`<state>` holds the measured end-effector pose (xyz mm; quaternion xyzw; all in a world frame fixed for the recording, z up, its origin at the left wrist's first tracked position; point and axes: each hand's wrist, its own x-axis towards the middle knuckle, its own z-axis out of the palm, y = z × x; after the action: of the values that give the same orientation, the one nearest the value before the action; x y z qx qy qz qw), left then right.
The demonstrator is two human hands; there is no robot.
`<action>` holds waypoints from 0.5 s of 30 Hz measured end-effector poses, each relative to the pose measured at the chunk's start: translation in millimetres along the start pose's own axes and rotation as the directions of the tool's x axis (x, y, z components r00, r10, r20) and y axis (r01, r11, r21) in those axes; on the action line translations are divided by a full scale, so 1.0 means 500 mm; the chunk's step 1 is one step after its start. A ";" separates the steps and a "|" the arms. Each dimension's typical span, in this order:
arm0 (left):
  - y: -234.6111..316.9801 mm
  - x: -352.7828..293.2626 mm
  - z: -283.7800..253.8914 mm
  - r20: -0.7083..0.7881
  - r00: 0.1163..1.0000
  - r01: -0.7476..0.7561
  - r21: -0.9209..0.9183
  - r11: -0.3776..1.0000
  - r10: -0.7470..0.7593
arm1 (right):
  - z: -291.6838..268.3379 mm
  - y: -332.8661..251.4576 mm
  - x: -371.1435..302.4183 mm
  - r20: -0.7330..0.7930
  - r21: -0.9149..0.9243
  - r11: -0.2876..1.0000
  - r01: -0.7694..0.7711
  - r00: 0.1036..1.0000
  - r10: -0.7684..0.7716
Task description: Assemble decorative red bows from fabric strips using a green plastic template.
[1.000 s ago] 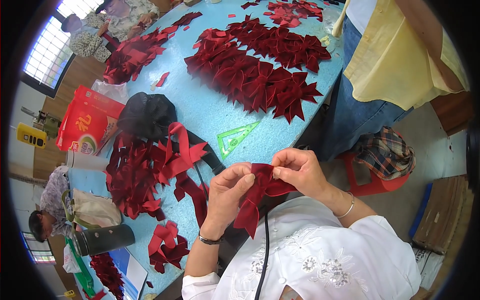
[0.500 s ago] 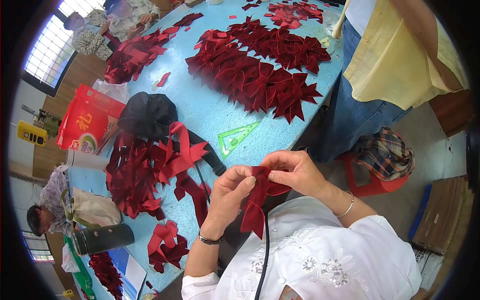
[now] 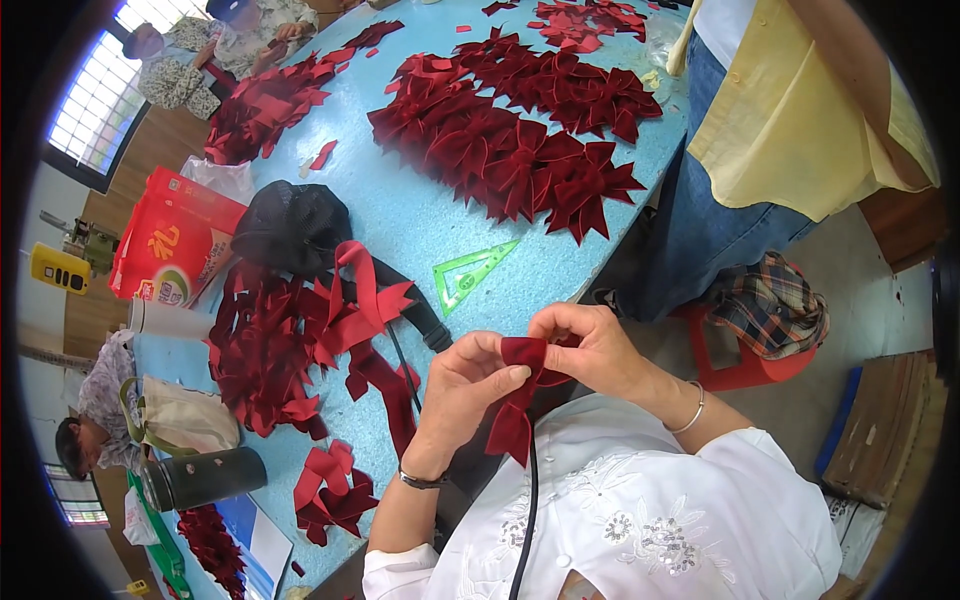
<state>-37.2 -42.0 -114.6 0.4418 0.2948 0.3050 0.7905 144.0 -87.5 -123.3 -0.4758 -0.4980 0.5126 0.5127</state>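
Note:
A dark red velvet ribbon bow (image 3: 514, 425) is held up between my two hands, over my lap at the table's near edge. My left hand (image 3: 465, 385) pinches its left side with thumb and fingers. On the right, my right hand (image 3: 588, 350) grips the upper part, its fingertips curled behind the velvet. One tail of the bow hangs down beside a black cord (image 3: 530, 510). To the left of my hands lie loose red ribbon strips (image 3: 380, 385) and a heap of dark red bows (image 3: 262, 355).
On the blue table (image 3: 400, 200) lie rows of finished-looking bows (image 3: 520, 150), a green set square (image 3: 470, 272) and a black bag (image 3: 292, 228). A dark bottle (image 3: 210, 477) lies at left. Someone in a yellow shirt (image 3: 790, 110) stands at right, near a red stool (image 3: 740, 365).
The bow has turned slightly between my hands, showing a flat velvet band at its top. My left thumb has moved right and up along it. My right fingers have curled in more.

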 end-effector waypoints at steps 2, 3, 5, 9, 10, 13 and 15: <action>-0.001 0.001 -0.004 0.016 1.000 0.012 0.008 1.000 -0.012 | 0.000 0.002 0.008 0.023 -0.049 0.994 0.098 0.995 -0.097; 0.000 0.000 -0.006 0.030 0.999 0.024 0.016 1.000 -0.024 | 0.000 0.003 0.011 0.038 -0.071 0.987 0.146 0.989 -0.144; 0.001 -0.001 -0.005 0.044 0.998 0.036 0.026 0.999 -0.037 | -0.005 0.004 0.016 0.072 -0.110 0.974 0.197 0.979 -0.190; 0.009 -0.001 0.007 0.031 0.985 0.170 0.056 0.984 -0.172 | -0.007 0.006 0.018 0.116 -0.181 0.936 0.301 0.952 -0.284; 0.011 -0.002 0.011 0.033 0.985 0.165 0.099 0.981 -0.169 | -0.004 0.007 0.017 0.086 -0.176 0.938 0.299 0.954 -0.288; 0.016 -0.003 0.016 0.037 0.986 0.155 0.181 0.971 -0.164 | -0.001 0.011 0.017 0.061 -0.190 0.937 0.295 0.956 -0.288; 0.023 -0.005 0.013 0.026 0.980 0.184 0.259 0.948 -0.197 | -0.001 0.015 0.018 0.071 -0.218 0.928 0.303 0.953 -0.295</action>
<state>-36.6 -42.4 -101.3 0.5170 0.3523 0.1751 0.7603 144.0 -78.2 -130.7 -0.4402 -0.6290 0.3771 0.5180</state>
